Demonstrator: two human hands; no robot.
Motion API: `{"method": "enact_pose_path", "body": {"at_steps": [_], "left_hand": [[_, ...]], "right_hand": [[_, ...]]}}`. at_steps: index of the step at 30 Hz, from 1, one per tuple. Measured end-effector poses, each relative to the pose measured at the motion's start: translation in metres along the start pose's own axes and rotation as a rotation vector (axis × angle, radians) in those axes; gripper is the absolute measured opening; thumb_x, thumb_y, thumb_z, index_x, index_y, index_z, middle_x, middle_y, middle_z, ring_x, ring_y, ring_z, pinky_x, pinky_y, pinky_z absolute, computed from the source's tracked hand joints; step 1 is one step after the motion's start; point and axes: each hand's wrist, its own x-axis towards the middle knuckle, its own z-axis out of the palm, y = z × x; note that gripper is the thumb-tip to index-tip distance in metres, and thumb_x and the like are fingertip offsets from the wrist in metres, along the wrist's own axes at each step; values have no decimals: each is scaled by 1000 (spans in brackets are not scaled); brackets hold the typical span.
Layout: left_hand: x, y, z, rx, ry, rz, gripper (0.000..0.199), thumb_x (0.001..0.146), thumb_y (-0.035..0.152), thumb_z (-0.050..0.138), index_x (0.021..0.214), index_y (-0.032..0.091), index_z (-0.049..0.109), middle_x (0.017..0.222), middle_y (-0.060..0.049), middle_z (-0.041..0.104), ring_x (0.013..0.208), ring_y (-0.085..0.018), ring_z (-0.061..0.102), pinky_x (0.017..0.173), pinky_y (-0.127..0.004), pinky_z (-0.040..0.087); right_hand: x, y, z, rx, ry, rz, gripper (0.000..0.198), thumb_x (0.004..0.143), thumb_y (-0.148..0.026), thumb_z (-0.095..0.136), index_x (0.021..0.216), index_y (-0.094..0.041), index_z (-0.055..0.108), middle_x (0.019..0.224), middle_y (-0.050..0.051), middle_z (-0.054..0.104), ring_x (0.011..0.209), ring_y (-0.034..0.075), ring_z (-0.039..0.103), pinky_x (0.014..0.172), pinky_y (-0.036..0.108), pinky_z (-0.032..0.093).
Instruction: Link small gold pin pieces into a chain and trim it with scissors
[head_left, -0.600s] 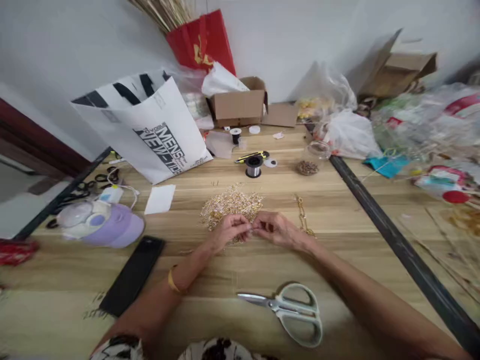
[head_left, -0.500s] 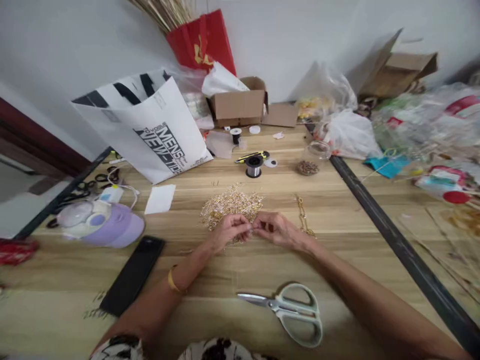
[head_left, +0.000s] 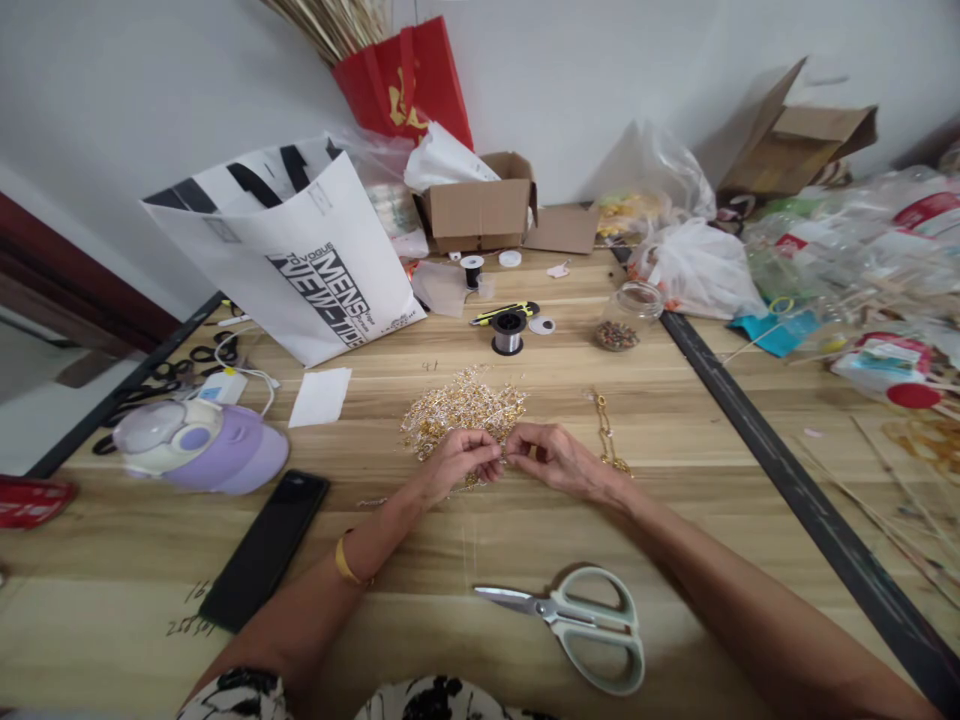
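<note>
My left hand (head_left: 466, 458) and my right hand (head_left: 546, 455) meet fingertip to fingertip, both pinched closed. They are at the near edge of a loose pile of small gold and clear beads (head_left: 461, 405). Below my left hand a faint, thin clear thread (head_left: 469, 545) trails toward me over the wood. The tiny item between the right fingertips is too small to make out. To the right of my right hand lies a gold chain (head_left: 602, 425), partly hidden by the wrist. Scissors (head_left: 559, 605) with pale green handles lie nearest me, blades slightly apart.
Behind the pile stand a spool of clear line (head_left: 508, 335), a yellow-black cutter (head_left: 499, 314) and a jar of small beads (head_left: 619, 325). On the left are a phone (head_left: 266, 550), a purple device (head_left: 236, 450) and a white bag (head_left: 315, 270). Plastic bags (head_left: 697, 265) crowd the right.
Both hands stay pinched together in nearly the same place, the right fingertips shifted very slightly. The view is sharper now; nothing else has visibly moved.
</note>
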Motion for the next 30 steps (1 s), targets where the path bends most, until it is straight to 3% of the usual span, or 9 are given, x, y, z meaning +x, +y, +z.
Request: {"method": "enact_pose_path", "body": {"at_steps": [14, 30], "left_hand": [[1, -2, -2, 31, -13, 37, 27, 70, 36, 69, 67, 9, 63, 59, -2, 61, 56, -10, 56, 57, -21, 44], [1, 0, -1, 41, 65, 18, 30, 60, 37, 75, 67, 10, 65, 56, -1, 61, 52, -9, 54, 55, -21, 43]], "right_hand": [[0, -5, 3, -119, 6, -164, 11, 86, -16, 52, 85, -15, 63, 79, 5, 62, 71, 13, 56, 65, 23, 42], [0, -4, -2, -67, 6, -85, 7, 83, -17, 56, 78, -15, 61, 70, 0, 55, 60, 9, 49, 57, 19, 37]]}}
